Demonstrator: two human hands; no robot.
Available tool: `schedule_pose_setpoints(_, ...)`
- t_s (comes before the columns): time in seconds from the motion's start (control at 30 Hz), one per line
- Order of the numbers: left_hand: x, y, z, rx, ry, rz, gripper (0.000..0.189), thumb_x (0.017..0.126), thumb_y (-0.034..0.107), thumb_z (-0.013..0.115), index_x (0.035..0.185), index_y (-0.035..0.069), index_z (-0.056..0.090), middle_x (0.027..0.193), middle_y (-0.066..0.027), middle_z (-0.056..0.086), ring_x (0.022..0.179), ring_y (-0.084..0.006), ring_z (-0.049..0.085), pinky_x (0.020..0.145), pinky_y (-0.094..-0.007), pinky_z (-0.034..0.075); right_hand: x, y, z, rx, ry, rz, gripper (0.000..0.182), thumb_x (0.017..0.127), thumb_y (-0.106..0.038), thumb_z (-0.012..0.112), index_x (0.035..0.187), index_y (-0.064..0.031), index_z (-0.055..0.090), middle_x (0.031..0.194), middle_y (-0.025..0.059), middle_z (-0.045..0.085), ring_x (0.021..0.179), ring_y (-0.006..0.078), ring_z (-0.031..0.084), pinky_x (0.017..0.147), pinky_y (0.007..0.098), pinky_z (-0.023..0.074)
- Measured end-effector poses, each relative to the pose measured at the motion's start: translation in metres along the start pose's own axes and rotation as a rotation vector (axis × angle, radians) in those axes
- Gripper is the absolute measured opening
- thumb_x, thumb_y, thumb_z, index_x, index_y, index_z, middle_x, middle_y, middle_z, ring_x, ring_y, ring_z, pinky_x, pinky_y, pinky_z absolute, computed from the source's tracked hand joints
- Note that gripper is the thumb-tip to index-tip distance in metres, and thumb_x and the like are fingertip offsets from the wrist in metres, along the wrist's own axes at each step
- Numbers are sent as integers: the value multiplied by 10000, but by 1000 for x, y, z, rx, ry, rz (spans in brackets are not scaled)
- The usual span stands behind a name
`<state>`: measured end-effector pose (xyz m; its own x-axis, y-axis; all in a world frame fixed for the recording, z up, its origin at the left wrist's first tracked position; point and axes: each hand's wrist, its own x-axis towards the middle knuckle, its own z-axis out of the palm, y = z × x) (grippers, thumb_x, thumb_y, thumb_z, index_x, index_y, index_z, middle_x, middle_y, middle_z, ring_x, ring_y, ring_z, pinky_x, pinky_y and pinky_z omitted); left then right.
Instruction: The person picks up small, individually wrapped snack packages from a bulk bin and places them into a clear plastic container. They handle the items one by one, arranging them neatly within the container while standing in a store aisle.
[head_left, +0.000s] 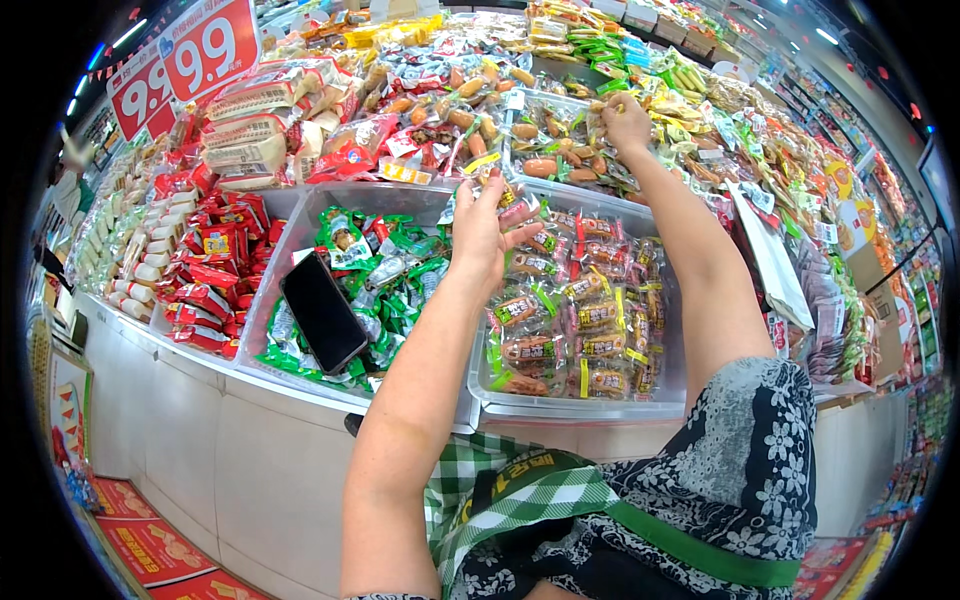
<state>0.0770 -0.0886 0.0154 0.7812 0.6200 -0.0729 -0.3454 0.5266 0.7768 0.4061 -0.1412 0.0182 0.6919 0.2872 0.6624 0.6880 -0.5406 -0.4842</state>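
Note:
My left hand (480, 232) is raised over the boundary between two front bins. It holds a few small clear snack packets (517, 206), one with a yellow strip, against its thumb and fingers. Farther out, my right hand (628, 126) pinches a small clear packet (597, 124) above a clear-walled bin (507, 142) of packaged sausages (541, 166). In front of me a clear tub (577, 406) carries wrapped sausage snacks (600, 319) in rough rows, some with green strips and some with yellow. The contents of the packets in my hands are partly hidden by my fingers.
A black smartphone (324, 313) lies on green-wrapped snacks (405, 277) in the left bin. Red packets (214, 277) fill the bin beyond it. Red price signs (210, 52) stand at the far left. A white panel (772, 255) leans at the right.

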Motion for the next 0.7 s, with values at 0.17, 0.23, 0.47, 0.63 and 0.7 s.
schedule_pose_setpoints(0.17,6,-2,-7,-97,-62,-24,476,952,391,484,1289,104,310,1193,-143,432,939,-287,592,729,-432,573,-18,-69,-33,586,-122,-34,97,757,-140,645,846,-123,610,830,82,659,747,282,649,630,348,506)
schedule_pose_setpoints(0.23,6,-2,-5,-163,-85,-57,565,937,460,482,1336,117,275,1246,-155,392,994,-319,567,799,-472,544,-31,-94,-39,393,22,-415,68,785,8,602,814,-52,592,837,92,667,767,174,670,589,269,519)
schedule_pose_setpoints(0.47,0,13,-13,-402,-247,13,525,918,563,433,1220,141,513,1225,-63,541,1147,-194,529,965,-411,460,-150,-182,-65,552,-151,-963,219,700,-47,618,901,-116,565,914,56,615,785,289,621,658,369,509)
schedule_pose_setpoints(0.63,14,9,-16,-372,-177,146,483,919,476,511,1204,86,511,1193,-60,563,1134,-193,530,980,-366,443,-159,-185,-70,804,-335,-755,397,660,20,582,1023,-39,435,888,146,532,854,307,589,719,378,467)
schedule_pose_setpoints(0.7,20,9,-20,-334,-235,206,428,922,408,551,1207,91,502,1170,-60,568,1120,-187,536,974,-373,448,-157,-185,-85,780,-514,-618,408,676,22,566,1052,-29,416,933,150,531,889,277,591,781,359,473)
